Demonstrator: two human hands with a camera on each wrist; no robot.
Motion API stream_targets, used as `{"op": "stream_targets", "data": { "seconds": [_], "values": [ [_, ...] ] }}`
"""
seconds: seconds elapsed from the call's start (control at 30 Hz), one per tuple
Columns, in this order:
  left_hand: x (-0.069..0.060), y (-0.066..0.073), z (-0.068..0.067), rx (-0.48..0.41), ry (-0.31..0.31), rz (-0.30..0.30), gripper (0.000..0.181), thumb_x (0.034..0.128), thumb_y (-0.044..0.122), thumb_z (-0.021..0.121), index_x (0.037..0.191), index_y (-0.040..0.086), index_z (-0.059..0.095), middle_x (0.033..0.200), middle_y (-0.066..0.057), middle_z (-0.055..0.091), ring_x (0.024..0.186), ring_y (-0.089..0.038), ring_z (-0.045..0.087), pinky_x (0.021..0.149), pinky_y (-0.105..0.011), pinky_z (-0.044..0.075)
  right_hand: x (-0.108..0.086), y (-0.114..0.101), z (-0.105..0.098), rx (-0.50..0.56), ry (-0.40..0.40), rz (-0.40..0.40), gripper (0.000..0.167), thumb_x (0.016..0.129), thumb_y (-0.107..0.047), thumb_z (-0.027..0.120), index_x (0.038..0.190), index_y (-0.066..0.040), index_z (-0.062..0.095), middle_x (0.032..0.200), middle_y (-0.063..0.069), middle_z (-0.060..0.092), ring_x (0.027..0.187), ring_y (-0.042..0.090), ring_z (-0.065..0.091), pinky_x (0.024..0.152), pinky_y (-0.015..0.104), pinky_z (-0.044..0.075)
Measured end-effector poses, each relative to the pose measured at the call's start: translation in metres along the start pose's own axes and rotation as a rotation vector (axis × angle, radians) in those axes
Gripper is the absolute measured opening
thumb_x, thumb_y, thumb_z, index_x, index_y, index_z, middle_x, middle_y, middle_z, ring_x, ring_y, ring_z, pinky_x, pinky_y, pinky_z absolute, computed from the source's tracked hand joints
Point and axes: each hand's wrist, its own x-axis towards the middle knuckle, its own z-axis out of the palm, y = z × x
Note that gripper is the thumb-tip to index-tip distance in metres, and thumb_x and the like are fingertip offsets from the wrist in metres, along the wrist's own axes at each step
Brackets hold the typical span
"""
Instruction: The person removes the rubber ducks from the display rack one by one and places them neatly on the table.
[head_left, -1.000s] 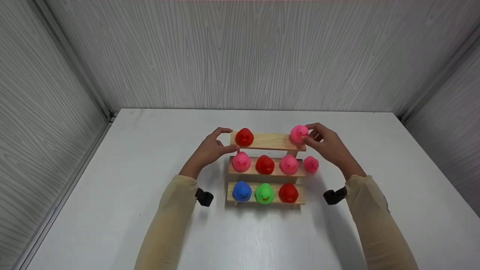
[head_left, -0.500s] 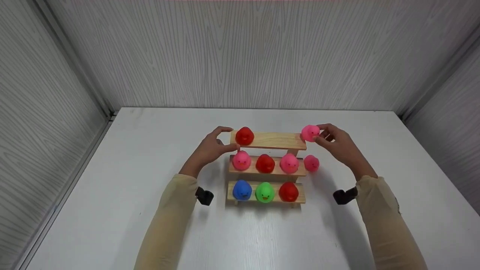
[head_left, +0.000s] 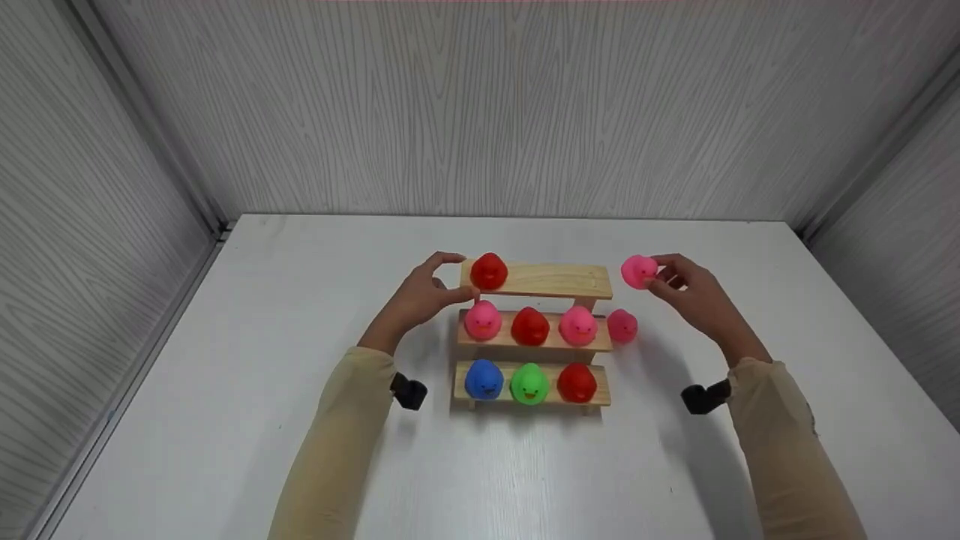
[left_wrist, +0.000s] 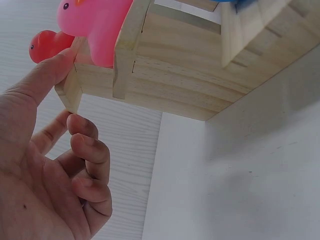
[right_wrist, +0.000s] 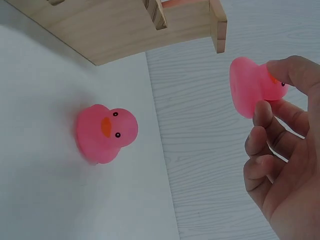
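My right hand (head_left: 694,294) pinches a pink rubber duck (head_left: 636,271) by its head, held apart from the right end of the top tier. At the stand's left end, my left hand (head_left: 421,295) grips the top board of the three-tier wooden stand (head_left: 551,280) between thumb and fingers, as the left wrist view shows. Beside that hand, a red rubber duck (head_left: 489,272) sits on the top tier. Pink, red and pink ducks stand on the middle tier. A blue duck (head_left: 484,381), a green duck (head_left: 530,385) and a red duck (head_left: 577,384) line the bottom tier.
Another pink duck (right_wrist: 104,132) rests on the white table (head_left: 300,315), just right of the stand. Pale wood-grain panels (head_left: 517,112) rise behind the table and on both sides.
My right hand has lifted the pink duck away from the top tier's right end and carried it to the right. The left hand has stayed at the stand.
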Motion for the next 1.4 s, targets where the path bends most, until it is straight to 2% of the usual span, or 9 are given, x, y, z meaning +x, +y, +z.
{"op": "stream_targets", "data": {
  "seconds": [0.2,0.43,0.8,1.03,1.23,1.4],
  "values": [
    [0.0,-0.001,0.001,-0.001,0.001,-0.009,0.07,0.0811,0.046,0.073,0.141,0.028,0.042,0.083,-0.006,0.057,0.077,-0.017,0.046,0.066,-0.029,0.038,-0.003,0.012,-0.002,0.003,-0.008,0.015,0.051,0.098,-0.037,0.053,0.137,-0.005,0.045,0.11,0.012,0.054,0.097,0.023,0.047,0.074,0.028,0.043],
    [0.001,-0.001,0.001,-0.008,-0.005,-0.013,0.069,0.0817,0.045,0.073,0.141,0.029,0.042,0.095,-0.016,0.061,0.078,-0.017,0.046,0.067,-0.03,0.038,-0.008,0.024,-0.006,-0.002,0.002,-0.003,0.052,0.098,-0.038,0.051,0.137,-0.004,0.045,0.11,0.013,0.055,0.096,0.022,0.048,0.074,0.027,0.043],
    [0.0,-0.001,0.0,-0.012,-0.011,0.0,0.069,0.0817,0.046,0.072,0.141,0.029,0.042,0.083,-0.004,0.058,0.079,-0.017,0.047,0.068,-0.03,0.038,-0.013,0.04,-0.008,-0.011,-0.025,0.027,0.057,0.098,-0.042,0.051,0.139,-0.004,0.044,0.114,0.015,0.053,0.101,0.024,0.047,0.077,0.03,0.042],
    [0.0,-0.002,-0.001,-0.017,-0.002,0.001,0.068,0.0812,0.046,0.073,0.14,0.03,0.043,0.079,-0.005,0.052,0.076,-0.018,0.044,0.065,-0.031,0.037,-0.015,0.048,-0.007,0.001,-0.049,0.032,0.055,0.099,-0.04,0.05,0.14,-0.004,0.043,0.116,0.016,0.053,0.103,0.025,0.047,0.079,0.03,0.042],
    [0.0,-0.001,-0.001,-0.009,-0.005,-0.01,0.069,0.0812,0.047,0.072,0.141,0.03,0.042,0.095,-0.015,0.059,0.081,-0.019,0.047,0.068,-0.031,0.039,-0.016,0.054,-0.003,-0.006,-0.061,0.036,0.054,0.099,-0.039,0.051,0.138,-0.003,0.044,0.115,0.016,0.053,0.102,0.025,0.047,0.077,0.028,0.043],
    [0.001,-0.001,0.0,-0.011,-0.005,-0.004,0.069,0.0811,0.047,0.073,0.141,0.029,0.042,0.09,-0.014,0.059,0.079,-0.018,0.046,0.068,-0.031,0.038,-0.017,0.061,0.002,-0.011,-0.072,0.052,0.053,0.099,-0.038,0.052,0.138,-0.003,0.044,0.115,0.017,0.053,0.102,0.026,0.047,0.076,0.028,0.043]
  ]
}}
